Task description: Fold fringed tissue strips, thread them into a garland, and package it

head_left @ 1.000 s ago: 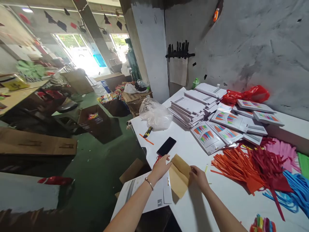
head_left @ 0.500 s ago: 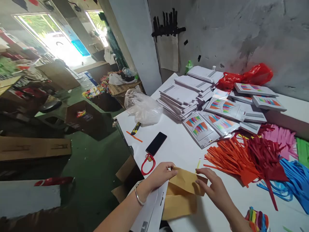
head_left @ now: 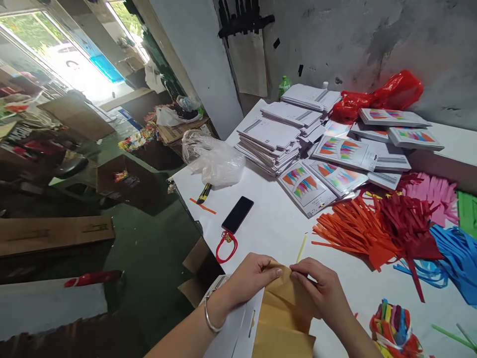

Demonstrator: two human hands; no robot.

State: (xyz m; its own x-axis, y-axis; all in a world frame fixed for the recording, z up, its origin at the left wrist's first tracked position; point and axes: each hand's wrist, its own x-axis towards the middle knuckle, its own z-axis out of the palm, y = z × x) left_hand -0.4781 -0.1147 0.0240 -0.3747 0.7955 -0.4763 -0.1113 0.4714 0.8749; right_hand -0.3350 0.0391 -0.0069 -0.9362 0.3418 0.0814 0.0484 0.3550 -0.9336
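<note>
A: Where was the brown paper (head_left: pixel 285 323), and how was it held?

B: Folded, it was over the white table (head_left: pixel 272 223), just beside a slotted white card (head_left: pixel 239 327). The left hand (head_left: pixel 251 279) pinched its upper edge between thumb and fingers; the right hand (head_left: pixel 321 287) pinched the same edge close by.

A: What lay around them?

B: A black phone (head_left: pixel 237 215) with a red cord (head_left: pixel 235 243) at its lower end lay beyond the left hand; orange fringe (head_left: pixel 352 228), beyond the right.
</note>
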